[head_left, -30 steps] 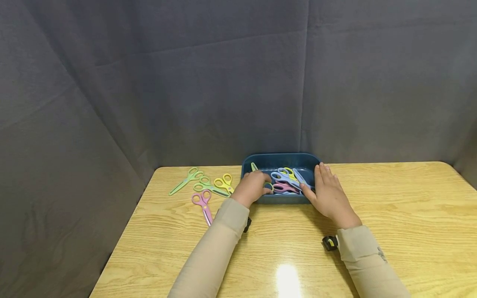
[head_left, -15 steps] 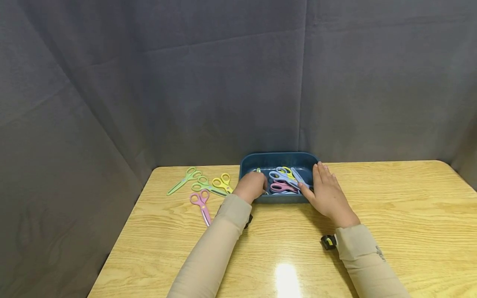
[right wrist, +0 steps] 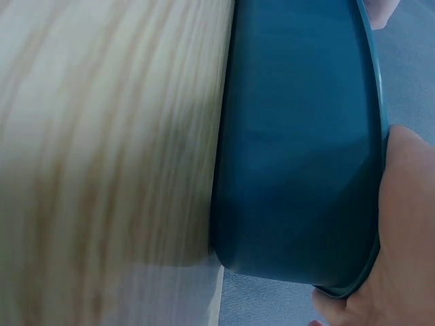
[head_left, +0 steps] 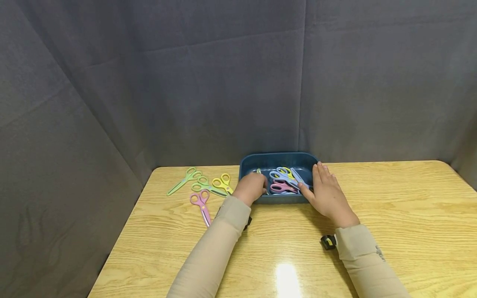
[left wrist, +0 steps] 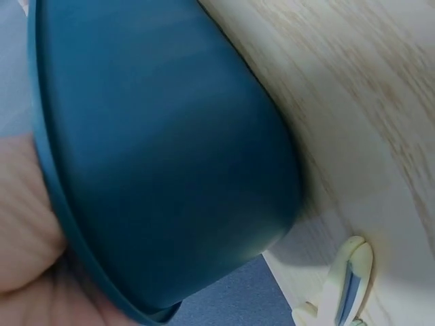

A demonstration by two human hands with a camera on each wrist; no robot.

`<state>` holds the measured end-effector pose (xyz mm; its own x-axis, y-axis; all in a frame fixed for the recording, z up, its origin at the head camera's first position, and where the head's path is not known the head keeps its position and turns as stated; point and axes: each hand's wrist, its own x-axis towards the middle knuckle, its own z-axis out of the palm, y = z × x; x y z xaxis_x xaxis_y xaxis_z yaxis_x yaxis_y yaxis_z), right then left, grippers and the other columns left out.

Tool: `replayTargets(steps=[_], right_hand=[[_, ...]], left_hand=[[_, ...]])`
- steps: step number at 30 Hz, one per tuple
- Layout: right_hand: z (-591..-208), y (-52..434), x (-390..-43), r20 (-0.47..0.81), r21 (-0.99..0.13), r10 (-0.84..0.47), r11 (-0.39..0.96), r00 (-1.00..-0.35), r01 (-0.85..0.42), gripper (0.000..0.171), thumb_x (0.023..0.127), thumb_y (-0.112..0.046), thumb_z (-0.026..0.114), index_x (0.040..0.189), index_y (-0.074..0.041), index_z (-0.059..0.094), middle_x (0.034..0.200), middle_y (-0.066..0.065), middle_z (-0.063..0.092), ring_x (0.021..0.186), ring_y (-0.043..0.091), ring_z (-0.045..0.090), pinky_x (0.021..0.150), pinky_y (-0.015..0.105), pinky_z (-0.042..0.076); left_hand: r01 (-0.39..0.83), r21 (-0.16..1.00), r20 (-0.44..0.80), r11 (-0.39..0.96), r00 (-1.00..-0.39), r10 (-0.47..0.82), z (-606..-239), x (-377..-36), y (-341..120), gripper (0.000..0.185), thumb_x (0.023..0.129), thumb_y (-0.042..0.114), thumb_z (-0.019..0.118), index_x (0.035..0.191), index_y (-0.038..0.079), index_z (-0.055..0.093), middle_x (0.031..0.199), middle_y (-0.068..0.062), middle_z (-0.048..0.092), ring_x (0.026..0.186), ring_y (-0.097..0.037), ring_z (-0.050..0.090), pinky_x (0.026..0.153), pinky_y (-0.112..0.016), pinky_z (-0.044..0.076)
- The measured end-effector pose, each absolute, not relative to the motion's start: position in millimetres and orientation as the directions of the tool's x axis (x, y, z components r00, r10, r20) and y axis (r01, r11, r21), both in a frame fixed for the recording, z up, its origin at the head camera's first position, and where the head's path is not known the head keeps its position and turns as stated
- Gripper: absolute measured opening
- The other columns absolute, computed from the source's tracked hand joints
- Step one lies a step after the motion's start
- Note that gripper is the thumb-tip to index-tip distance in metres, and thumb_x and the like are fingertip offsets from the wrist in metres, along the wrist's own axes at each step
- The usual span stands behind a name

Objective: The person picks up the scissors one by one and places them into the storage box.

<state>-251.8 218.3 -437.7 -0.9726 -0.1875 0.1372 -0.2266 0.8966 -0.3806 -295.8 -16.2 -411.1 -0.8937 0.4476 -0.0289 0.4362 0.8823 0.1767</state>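
On the wooden table [head_left: 391, 207], left of centre frame, we note four scissors lying flat: green scissors [head_left: 185, 179], a second green pair [head_left: 207, 186], yellow scissors [head_left: 222, 183], pink scissors [head_left: 203, 205]. Grey cloth backdrop [head_left: 223, 82] fills the upper frame.

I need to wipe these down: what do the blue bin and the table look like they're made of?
Bin: probably molded plastic, with smooth matte walls, rounded corners and a thin rim. Table: apparently wood-grain laminate, its glossy top reflecting a light; solid wood can't be ruled out.
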Motion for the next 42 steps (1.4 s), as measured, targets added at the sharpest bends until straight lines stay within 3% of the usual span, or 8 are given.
replayTargets(steps=[14, 30, 36, 42], right_hand=[[-439.6, 219.6, -252.4, 0.132, -0.381, -0.183, 0.898, -0.974, -0.220, 0.087, 0.106, -0.051, 0.041, 0.153, 0.018, 0.016, 0.162, 0.035, 0.009, 0.151, 0.050, 0.007, 0.120, 0.064, 0.011], [-438.2, 216.7, -250.5, 0.147, -0.390, -0.180, 0.893, -0.973, -0.224, 0.085, 0.106, -0.047, 0.044, 0.153, 0.018, 0.018, 0.162, 0.036, 0.012, 0.150, 0.051, 0.010, 0.119, 0.064, 0.011], [-438.0, 217.4, -251.5, 0.140, -0.389, -0.179, 0.894, -0.974, -0.221, 0.085, 0.106, -0.048, 0.043, 0.154, 0.017, 0.017, 0.162, 0.035, 0.011, 0.151, 0.050, 0.008, 0.120, 0.064, 0.010], [-438.0, 217.9, -252.5, 0.138, -0.391, -0.182, 0.893, -0.974, -0.222, 0.085, 0.106, -0.047, 0.044, 0.154, 0.017, 0.016, 0.163, 0.035, 0.009, 0.151, 0.050, 0.007, 0.120, 0.064, 0.008]], left_hand=[[0.384, 0.225, 0.065, 0.896, -0.923, 0.379, -416.8, -291.5, -15.4, 0.018, 0.097, 0.016, 0.070, 0.113, 0.009, 0.074, 0.109, -0.007, 0.074, 0.101, -0.021, 0.069, 0.088, -0.034, 0.055], [0.415, 0.379, 0.272, 0.827, -0.904, 0.329, -423.7, -279.5, -29.7, 0.017, 0.100, 0.014, 0.065, 0.112, 0.006, 0.072, 0.116, -0.015, 0.066, 0.099, -0.027, 0.070, 0.089, -0.037, 0.057], [0.416, 0.458, 0.339, 0.786, -0.899, 0.278, -421.5, -267.9, -38.8, 0.017, 0.099, 0.012, 0.066, 0.113, 0.005, 0.073, 0.118, -0.015, 0.065, 0.108, -0.030, 0.065, 0.094, -0.039, 0.055], [0.414, 0.463, 0.394, 0.784, -0.888, 0.236, -418.7, -258.2, -50.0, 0.018, 0.099, 0.014, 0.066, 0.113, 0.006, 0.073, 0.118, -0.013, 0.065, 0.111, -0.031, 0.062, 0.099, -0.042, 0.052]])
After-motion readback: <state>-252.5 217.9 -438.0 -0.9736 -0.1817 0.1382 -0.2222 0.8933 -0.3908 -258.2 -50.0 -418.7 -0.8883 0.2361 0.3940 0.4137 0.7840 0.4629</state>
